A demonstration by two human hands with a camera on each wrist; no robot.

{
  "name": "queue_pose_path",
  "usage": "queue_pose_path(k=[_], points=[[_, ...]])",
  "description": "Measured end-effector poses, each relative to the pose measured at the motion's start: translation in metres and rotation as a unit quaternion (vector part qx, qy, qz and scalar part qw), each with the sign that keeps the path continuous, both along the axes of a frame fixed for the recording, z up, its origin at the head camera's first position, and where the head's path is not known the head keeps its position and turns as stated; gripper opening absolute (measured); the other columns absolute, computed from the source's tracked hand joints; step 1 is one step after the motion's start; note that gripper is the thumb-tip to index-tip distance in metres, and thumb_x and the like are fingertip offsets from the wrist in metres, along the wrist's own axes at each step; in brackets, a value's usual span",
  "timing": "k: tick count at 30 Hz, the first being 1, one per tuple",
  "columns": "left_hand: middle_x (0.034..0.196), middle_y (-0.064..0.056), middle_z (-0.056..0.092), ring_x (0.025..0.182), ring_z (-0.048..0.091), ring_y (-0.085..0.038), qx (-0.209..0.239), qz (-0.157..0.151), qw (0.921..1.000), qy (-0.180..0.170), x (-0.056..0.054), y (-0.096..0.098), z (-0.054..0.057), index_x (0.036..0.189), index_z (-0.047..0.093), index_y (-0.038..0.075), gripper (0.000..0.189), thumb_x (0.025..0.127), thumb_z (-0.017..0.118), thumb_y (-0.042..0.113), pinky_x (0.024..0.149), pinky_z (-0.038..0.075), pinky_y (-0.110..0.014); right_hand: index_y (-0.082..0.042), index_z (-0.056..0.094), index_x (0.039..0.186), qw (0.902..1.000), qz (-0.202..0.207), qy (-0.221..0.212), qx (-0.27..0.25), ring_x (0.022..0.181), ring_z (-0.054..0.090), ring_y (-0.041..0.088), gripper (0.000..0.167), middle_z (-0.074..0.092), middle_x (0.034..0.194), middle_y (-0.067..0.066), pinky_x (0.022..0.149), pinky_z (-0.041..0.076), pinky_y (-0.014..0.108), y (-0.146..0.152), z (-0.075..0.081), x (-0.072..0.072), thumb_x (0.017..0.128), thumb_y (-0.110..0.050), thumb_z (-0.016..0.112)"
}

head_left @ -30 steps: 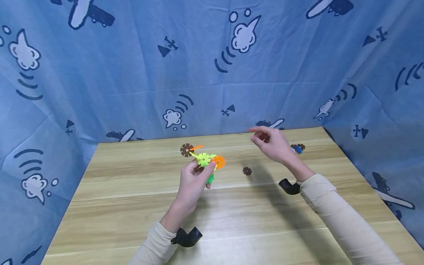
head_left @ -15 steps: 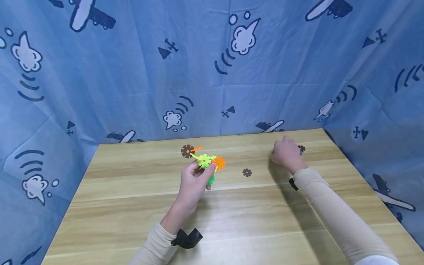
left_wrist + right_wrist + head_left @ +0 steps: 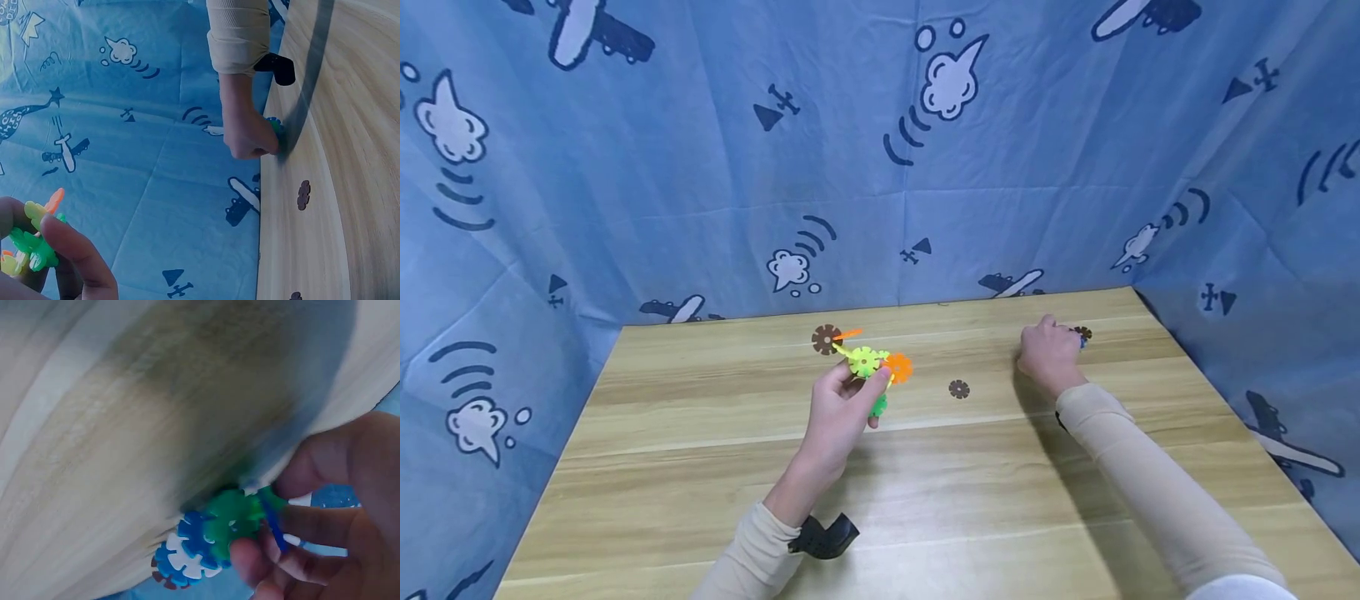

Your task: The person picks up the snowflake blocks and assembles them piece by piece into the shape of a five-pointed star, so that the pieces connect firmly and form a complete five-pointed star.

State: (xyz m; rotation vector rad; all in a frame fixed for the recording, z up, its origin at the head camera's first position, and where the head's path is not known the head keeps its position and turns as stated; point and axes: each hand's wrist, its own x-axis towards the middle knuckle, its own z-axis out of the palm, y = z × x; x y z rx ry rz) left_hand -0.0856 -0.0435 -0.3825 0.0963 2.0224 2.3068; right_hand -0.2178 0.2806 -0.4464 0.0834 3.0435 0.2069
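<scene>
My left hand [image 3: 842,404] holds a cluster of joined plastic snowflake discs [image 3: 864,362] above the table, coloured yellow-green, green and orange. Beyond its fingertips shows a brown snowflake disc [image 3: 827,339]; whether it joins the cluster I cannot tell. At the table's far right, my right hand [image 3: 1049,354] reaches down with curled fingers. In the right wrist view, its thumb and fingers close around a green disc [image 3: 228,522] and a blue disc [image 3: 273,522] seen edge-on. White, blue and brown discs overlap beside them. The palm hides part of this pile in the head view.
A loose brown disc [image 3: 958,389] lies on the wooden table [image 3: 700,467] between the hands. Another brown disc [image 3: 1082,332] shows beside the right hand. A blue patterned curtain [image 3: 850,167] hangs behind the table and at its sides. Each wrist wears a black mount.
My right hand, raised above the table a second ago, has moved right and down to the disc pile, its fingers closing there. The left hand keeps its hold, almost still.
</scene>
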Motion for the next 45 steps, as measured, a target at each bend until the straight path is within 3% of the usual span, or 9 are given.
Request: queue_pose_path(k=[8, 11, 13, 17, 20, 24, 30, 37, 45], points=[[0.078, 0.001, 0.058, 0.060, 0.048, -0.011, -0.004, -0.004, 1.0000, -0.001, -0.001, 0.001, 0.000, 0.114, 0.067, 0.005, 0.020, 0.098, 0.067, 0.016, 0.052, 0.045, -0.018, 0.007, 0.063, 0.095, 0.9941, 0.018, 0.042, -0.098, 0.074, 0.060, 0.041, 0.021, 0.055, 0.103, 0.029, 0.053, 0.052, 0.048, -0.003, 0.017, 0.012, 0.085, -0.009, 0.055], [0.080, 0.000, 0.059, 0.062, 0.048, -0.011, -0.006, 0.000, 1.0000, 0.000, -0.002, 0.001, 0.000, 0.114, 0.066, 0.003, 0.021, 0.097, 0.067, 0.015, 0.052, 0.045, -0.018, 0.005, 0.064, 0.094, 0.9800, 0.048, 0.097, -0.167, 0.076, 0.058, 0.038, 0.018, 0.056, 0.103, 0.026, 0.058, 0.052, 0.049, -0.013, 0.030, 0.020, 0.088, -0.010, 0.055], [0.082, -0.001, 0.060, 0.064, 0.049, -0.011, -0.006, 0.004, 1.0000, -0.001, -0.003, 0.001, 0.000, 0.113, 0.065, 0.002, 0.021, 0.097, 0.068, 0.015, 0.052, 0.045, -0.018, 0.004, 0.065, 0.097, 0.9620, 0.077, 0.145, -0.218, 0.081, 0.059, 0.038, 0.018, 0.058, 0.105, 0.024, 0.066, 0.053, 0.051, -0.022, 0.038, 0.025, 0.092, -0.011, 0.057], [0.086, -0.003, 0.061, 0.066, 0.051, -0.011, -0.001, 0.007, 1.0000, -0.001, -0.004, 0.000, 0.001, 0.111, 0.064, 0.001, 0.021, 0.097, 0.068, 0.016, 0.052, 0.046, -0.019, 0.001, 0.070, 0.100, 0.9015, 0.117, 0.231, -0.347, 0.092, 0.063, 0.033, 0.018, 0.060, 0.109, 0.019, 0.079, 0.057, 0.046, -0.046, 0.054, 0.035, 0.095, -0.016, 0.067], [0.087, -0.004, 0.062, 0.065, 0.050, -0.011, 0.004, 0.004, 1.0000, -0.002, -0.004, 0.000, 0.003, 0.111, 0.064, 0.002, 0.020, 0.097, 0.068, 0.016, 0.052, 0.046, -0.019, 0.001, 0.072, 0.101, 0.8332, 0.117, 0.247, -0.481, 0.097, 0.061, 0.023, 0.022, 0.058, 0.110, 0.012, 0.079, 0.059, 0.026, -0.064, 0.066, 0.047, 0.095, -0.020, 0.072], [0.086, -0.002, 0.062, 0.061, 0.048, -0.012, 0.006, 0.001, 1.0000, 0.000, -0.004, 0.001, 0.005, 0.111, 0.065, 0.004, 0.018, 0.097, 0.067, 0.015, 0.052, 0.045, -0.019, -0.002, 0.073, 0.106, 0.7543, 0.086, 0.213, -0.615, 0.086, 0.055, 0.014, 0.028, 0.058, 0.100, 0.000, 0.067, 0.050, 0.015, -0.080, 0.083, 0.064, 0.095, -0.027, 0.074], [0.083, -0.002, 0.060, 0.060, 0.048, -0.013, 0.000, 0.005, 0.9999, 0.013, -0.005, -0.001, 0.007, 0.108, 0.064, 0.002, 0.017, 0.097, 0.068, 0.014, 0.052, 0.044, -0.019, -0.006, 0.069, 0.109, 0.6639, 0.089, 0.125, -0.732, 0.068, 0.053, 0.015, 0.021, 0.064, 0.084, -0.002, 0.062, 0.050, 0.022, -0.097, 0.095, 0.085, 0.097, -0.024, 0.071], [0.082, -0.002, 0.060, 0.058, 0.047, -0.012, 0.000, 0.007, 0.9999, 0.015, -0.005, 0.001, 0.008, 0.108, 0.065, 0.001, 0.018, 0.097, 0.068, 0.014, 0.051, 0.044, -0.019, -0.005, 0.063, 0.109, 0.6109, 0.082, 0.077, -0.784, 0.073, 0.061, 0.012, 0.016, 0.068, 0.085, 0.000, 0.063, 0.054, 0.023, -0.105, 0.093, 0.102, 0.100, -0.018, 0.066], [0.078, -0.001, 0.058, 0.058, 0.047, -0.013, 0.006, 0.003, 0.9999, 0.015, -0.005, 0.004, 0.006, 0.106, 0.065, 0.000, 0.016, 0.096, 0.068, 0.012, 0.051, 0.043, -0.019, -0.010, 0.056, 0.104, 0.5120, 0.063, 0.026, -0.856, 0.070, 0.062, 0.010, 0.003, 0.066, 0.084, -0.001, 0.063, 0.054, 0.020, -0.116, 0.086, 0.114, 0.103, -0.012, 0.059]])
